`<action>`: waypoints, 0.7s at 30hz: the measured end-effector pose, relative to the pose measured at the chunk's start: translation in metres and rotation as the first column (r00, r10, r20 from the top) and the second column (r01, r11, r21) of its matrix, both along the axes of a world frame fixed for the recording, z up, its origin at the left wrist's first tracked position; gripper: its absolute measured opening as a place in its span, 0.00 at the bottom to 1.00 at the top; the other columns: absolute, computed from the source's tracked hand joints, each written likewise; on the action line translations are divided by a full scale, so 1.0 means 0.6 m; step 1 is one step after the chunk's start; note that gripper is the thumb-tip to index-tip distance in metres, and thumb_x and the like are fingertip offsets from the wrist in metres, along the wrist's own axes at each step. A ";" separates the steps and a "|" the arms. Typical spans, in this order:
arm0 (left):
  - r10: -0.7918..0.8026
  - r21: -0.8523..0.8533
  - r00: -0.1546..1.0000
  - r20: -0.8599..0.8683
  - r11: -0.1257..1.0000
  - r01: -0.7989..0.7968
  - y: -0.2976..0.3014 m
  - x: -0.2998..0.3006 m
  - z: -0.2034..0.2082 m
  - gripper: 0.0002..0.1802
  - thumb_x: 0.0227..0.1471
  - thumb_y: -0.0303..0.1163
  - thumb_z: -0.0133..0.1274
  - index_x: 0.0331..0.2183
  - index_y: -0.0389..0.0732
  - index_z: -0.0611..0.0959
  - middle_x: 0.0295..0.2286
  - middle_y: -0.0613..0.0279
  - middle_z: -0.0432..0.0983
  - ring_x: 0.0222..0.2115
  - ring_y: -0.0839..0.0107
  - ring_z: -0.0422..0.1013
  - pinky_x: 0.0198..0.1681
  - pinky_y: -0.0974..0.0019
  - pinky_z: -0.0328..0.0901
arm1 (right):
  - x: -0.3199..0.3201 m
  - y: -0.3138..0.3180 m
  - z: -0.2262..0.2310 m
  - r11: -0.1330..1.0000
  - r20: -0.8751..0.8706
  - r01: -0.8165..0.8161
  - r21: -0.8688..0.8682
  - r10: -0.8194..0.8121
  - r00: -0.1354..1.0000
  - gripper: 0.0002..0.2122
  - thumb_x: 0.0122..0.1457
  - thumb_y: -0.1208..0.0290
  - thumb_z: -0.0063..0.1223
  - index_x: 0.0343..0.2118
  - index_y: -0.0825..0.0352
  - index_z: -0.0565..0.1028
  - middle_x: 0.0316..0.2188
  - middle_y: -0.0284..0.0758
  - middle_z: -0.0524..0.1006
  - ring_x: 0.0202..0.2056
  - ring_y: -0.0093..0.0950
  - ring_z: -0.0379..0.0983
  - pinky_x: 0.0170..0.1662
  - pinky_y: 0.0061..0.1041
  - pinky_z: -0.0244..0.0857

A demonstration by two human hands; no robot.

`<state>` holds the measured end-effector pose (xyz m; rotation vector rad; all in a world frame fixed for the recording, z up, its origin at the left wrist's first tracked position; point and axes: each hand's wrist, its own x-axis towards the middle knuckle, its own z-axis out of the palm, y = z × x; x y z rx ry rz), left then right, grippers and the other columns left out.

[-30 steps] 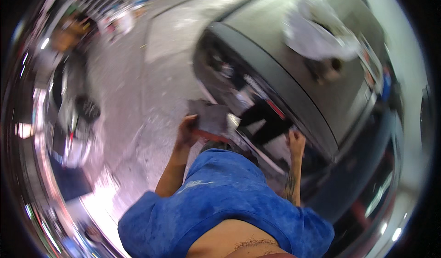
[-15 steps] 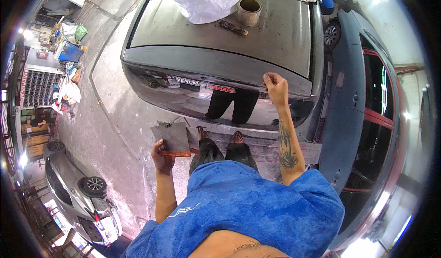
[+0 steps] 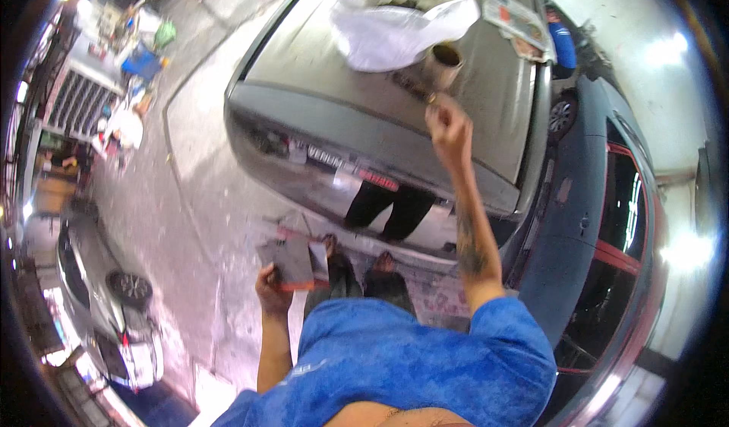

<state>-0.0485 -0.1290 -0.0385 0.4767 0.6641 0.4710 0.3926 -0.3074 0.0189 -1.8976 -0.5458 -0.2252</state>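
The left hand (image 3: 273,284) grips the left side of a grey sheet (image 3: 290,261), held above the floor with its orange edge toward the person; the right hand (image 3: 449,127), fingers curled narrow, is at the near-right end of a dark stick (image 3: 411,86) on the car top (image 3: 497,123). Blur conceals whether the right fingertips touch it, and the sheet covers some left fingers. The stick's long axis runs from far left to near right.

wht ltrs (image 3: 325,156) | red ltrs (image 3: 377,179) – on car glass (image 3: 395,208) | shirt mark (image 3: 310,367) – blurred
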 end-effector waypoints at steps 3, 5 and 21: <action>-0.032 0.482 0.999 -0.016 0.875 0.036 0.010 -0.008 -0.024 0.15 0.57 0.37 0.51 0.40 0.35 0.78 0.37 0.62 0.75 0.38 0.67 0.72 0.44 0.63 0.66 | 0.067 0.073 0.029 0.992 0.131 -0.076 -0.102 0.089 0.987 0.13 0.58 0.66 0.49 0.37 0.73 0.78 0.20 0.37 0.75 0.21 0.28 0.69 0.25 0.28 0.64; 0.098 0.286 0.983 -0.152 0.957 -0.052 0.019 -0.007 -0.028 0.13 0.56 0.36 0.51 0.39 0.37 0.78 0.35 0.64 0.75 0.37 0.69 0.72 0.42 0.65 0.66 | 0.072 0.101 0.031 0.992 -0.036 -0.125 -0.007 0.125 0.992 0.12 0.57 0.66 0.51 0.35 0.70 0.79 0.21 0.34 0.77 0.23 0.24 0.70 0.28 0.29 0.65; 0.134 0.260 0.991 -0.030 0.958 -0.121 0.187 0.214 -0.049 0.13 0.54 0.32 0.48 0.40 0.37 0.77 0.39 0.60 0.76 0.38 0.69 0.74 0.39 0.68 0.71 | -0.099 -0.008 -0.263 0.765 0.488 0.527 -0.370 -0.322 0.811 0.18 0.56 0.69 0.55 0.49 0.65 0.70 0.47 0.42 0.70 0.53 0.45 0.62 0.55 0.45 0.54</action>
